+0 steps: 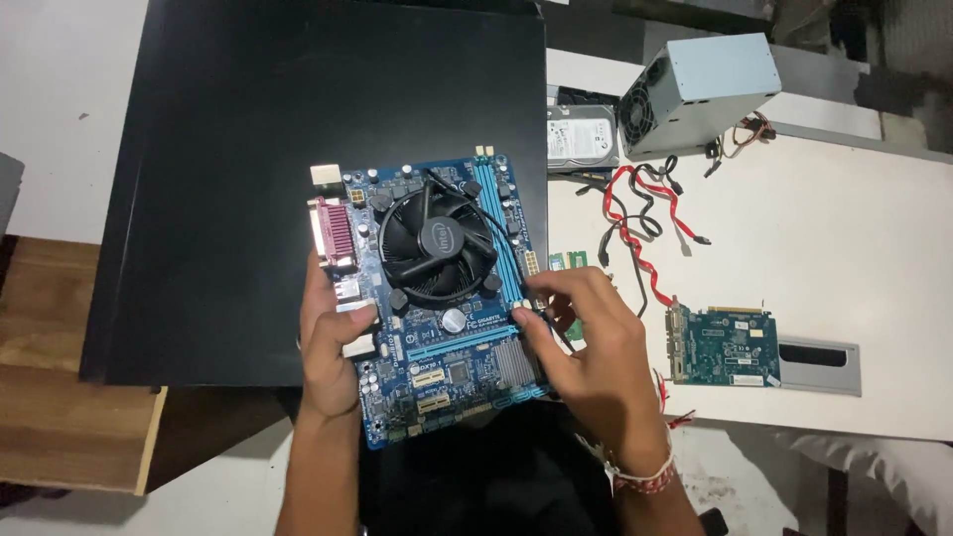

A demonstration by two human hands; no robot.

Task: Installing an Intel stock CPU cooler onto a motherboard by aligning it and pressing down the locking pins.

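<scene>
Motherboard held by both edges above the black panel

I hold the blue motherboard [437,298] between my left hand [333,352], fingers curled closed around its port-side edge with the thumb on top, and my right hand [591,342], whose fingers are bent onto the opposite edge, thumb tip on the board face. I judge it stiff, fairly light and fragile: grip the bare edges only, not the black CPU cooler fan [440,243], the heatsink or the slots. It sits over a black case panel [248,149] beside the white table [844,248]. On that table, near my right hand, lie red cables [645,223], a graphics card [725,345], a hard drive [581,134] and a grey power supply [700,89], which crowd that side.
</scene>
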